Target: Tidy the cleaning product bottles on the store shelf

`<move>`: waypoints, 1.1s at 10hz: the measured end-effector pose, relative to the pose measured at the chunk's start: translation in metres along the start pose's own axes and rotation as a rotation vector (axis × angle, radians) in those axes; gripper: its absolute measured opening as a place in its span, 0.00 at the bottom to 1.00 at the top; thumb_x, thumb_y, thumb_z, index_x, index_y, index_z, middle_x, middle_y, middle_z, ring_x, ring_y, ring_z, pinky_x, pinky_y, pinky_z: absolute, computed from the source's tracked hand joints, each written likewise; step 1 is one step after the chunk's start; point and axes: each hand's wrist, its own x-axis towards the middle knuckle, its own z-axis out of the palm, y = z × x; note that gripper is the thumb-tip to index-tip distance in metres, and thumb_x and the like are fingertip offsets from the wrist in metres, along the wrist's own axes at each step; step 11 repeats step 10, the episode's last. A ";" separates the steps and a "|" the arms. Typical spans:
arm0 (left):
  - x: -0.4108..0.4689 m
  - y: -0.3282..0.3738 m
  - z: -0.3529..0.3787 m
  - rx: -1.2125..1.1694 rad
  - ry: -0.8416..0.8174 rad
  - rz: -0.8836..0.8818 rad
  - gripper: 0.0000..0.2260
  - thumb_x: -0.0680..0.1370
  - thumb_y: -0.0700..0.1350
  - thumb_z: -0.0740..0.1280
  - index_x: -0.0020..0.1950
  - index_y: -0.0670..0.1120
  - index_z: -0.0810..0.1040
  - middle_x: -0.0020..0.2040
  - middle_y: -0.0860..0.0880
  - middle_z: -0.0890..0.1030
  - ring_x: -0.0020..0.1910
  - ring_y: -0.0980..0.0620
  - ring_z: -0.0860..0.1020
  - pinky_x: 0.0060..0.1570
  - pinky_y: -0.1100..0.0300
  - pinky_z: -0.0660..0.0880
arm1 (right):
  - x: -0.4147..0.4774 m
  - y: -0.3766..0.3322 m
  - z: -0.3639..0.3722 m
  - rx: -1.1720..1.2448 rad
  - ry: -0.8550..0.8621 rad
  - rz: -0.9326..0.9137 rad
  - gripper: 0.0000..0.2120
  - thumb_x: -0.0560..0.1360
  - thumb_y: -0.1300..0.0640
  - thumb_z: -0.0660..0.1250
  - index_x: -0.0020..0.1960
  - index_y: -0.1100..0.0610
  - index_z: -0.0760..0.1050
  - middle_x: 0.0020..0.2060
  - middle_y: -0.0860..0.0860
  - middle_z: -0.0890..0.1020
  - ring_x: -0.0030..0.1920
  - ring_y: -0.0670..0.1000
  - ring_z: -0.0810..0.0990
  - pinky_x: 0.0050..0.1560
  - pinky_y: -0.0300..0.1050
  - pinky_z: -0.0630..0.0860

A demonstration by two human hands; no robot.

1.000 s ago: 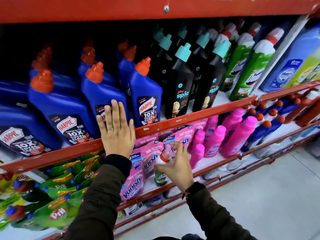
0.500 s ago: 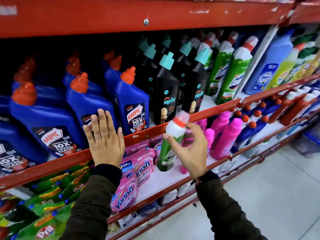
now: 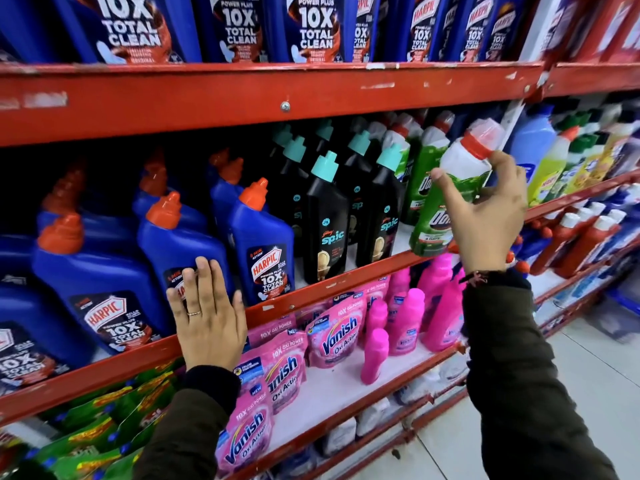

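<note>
My right hand (image 3: 485,216) grips a green bottle (image 3: 446,199) with a white shoulder and red cap, held tilted in front of the middle shelf. Just behind it stand matching green bottles (image 3: 420,168), right of the black bottles with teal caps (image 3: 325,216). My left hand (image 3: 207,317) lies flat, fingers apart, against a blue Harpic bottle (image 3: 180,251) and the red shelf rail (image 3: 311,292). More blue Harpic bottles (image 3: 93,282) with orange caps fill the shelf's left side.
Pink Vanish pouches (image 3: 336,327) and pink bottles (image 3: 405,313) sit on the shelf below, green pouches (image 3: 104,431) lower left. A top shelf holds large blue Harpic bottles (image 3: 308,26). Yellow and blue bottles (image 3: 550,168) stand at right. Tiled floor (image 3: 606,393) lies at bottom right.
My right hand has lifted the green bottle from the lower pink shelf up and rightward to the middle shelf's green bottles. My left hand stays on the blue bottle and rail.
</note>
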 end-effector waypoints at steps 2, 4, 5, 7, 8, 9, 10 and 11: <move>0.000 0.000 0.002 0.005 0.002 0.003 0.30 0.87 0.50 0.53 0.84 0.38 0.46 0.84 0.44 0.37 0.83 0.46 0.35 0.81 0.45 0.36 | 0.016 0.023 0.032 0.116 -0.093 0.053 0.36 0.74 0.39 0.77 0.72 0.59 0.74 0.67 0.56 0.80 0.69 0.56 0.78 0.69 0.55 0.76; 0.000 0.000 0.002 0.009 0.005 0.016 0.31 0.87 0.50 0.53 0.84 0.37 0.45 0.84 0.43 0.38 0.83 0.46 0.35 0.82 0.45 0.36 | 0.027 0.034 0.052 0.157 -0.146 0.076 0.34 0.72 0.40 0.80 0.70 0.53 0.70 0.63 0.53 0.82 0.63 0.56 0.81 0.59 0.53 0.79; 0.000 -0.001 0.001 0.020 0.007 0.026 0.31 0.87 0.50 0.53 0.84 0.37 0.45 0.84 0.43 0.38 0.83 0.46 0.35 0.82 0.44 0.37 | 0.037 0.037 0.060 0.066 -0.164 0.069 0.32 0.73 0.38 0.78 0.68 0.53 0.69 0.56 0.52 0.81 0.56 0.55 0.80 0.51 0.47 0.72; 0.000 -0.001 -0.001 0.027 0.011 0.034 0.32 0.87 0.50 0.54 0.84 0.37 0.44 0.84 0.43 0.38 0.83 0.46 0.35 0.82 0.45 0.37 | 0.040 0.039 0.071 -0.002 -0.192 0.048 0.32 0.76 0.38 0.75 0.71 0.56 0.72 0.59 0.54 0.83 0.53 0.56 0.80 0.52 0.47 0.73; -0.002 0.000 -0.001 0.040 -0.003 0.038 0.32 0.86 0.51 0.53 0.84 0.38 0.43 0.84 0.43 0.37 0.83 0.45 0.35 0.81 0.44 0.37 | 0.036 0.042 0.072 -0.010 -0.203 0.038 0.34 0.77 0.40 0.74 0.75 0.57 0.70 0.69 0.59 0.77 0.67 0.59 0.77 0.61 0.46 0.71; 0.001 -0.001 -0.008 0.040 -0.016 0.044 0.33 0.86 0.53 0.53 0.84 0.38 0.44 0.84 0.42 0.38 0.83 0.45 0.37 0.82 0.43 0.38 | 0.020 0.033 0.062 0.111 -0.197 0.049 0.38 0.80 0.46 0.73 0.81 0.62 0.61 0.73 0.63 0.69 0.74 0.59 0.71 0.73 0.44 0.68; 0.002 0.012 -0.014 0.001 -0.018 -0.015 0.35 0.85 0.55 0.55 0.84 0.38 0.43 0.84 0.42 0.38 0.83 0.44 0.38 0.82 0.43 0.39 | -0.010 0.029 0.061 0.215 -0.139 -0.064 0.33 0.84 0.49 0.68 0.80 0.65 0.60 0.74 0.64 0.66 0.77 0.59 0.68 0.81 0.37 0.62; 0.002 0.012 -0.014 0.001 -0.018 -0.015 0.35 0.85 0.55 0.55 0.84 0.38 0.43 0.84 0.42 0.38 0.83 0.44 0.38 0.82 0.43 0.39 | -0.010 0.029 0.061 0.215 -0.139 -0.064 0.33 0.84 0.49 0.68 0.80 0.65 0.60 0.74 0.64 0.66 0.77 0.59 0.68 0.81 0.37 0.62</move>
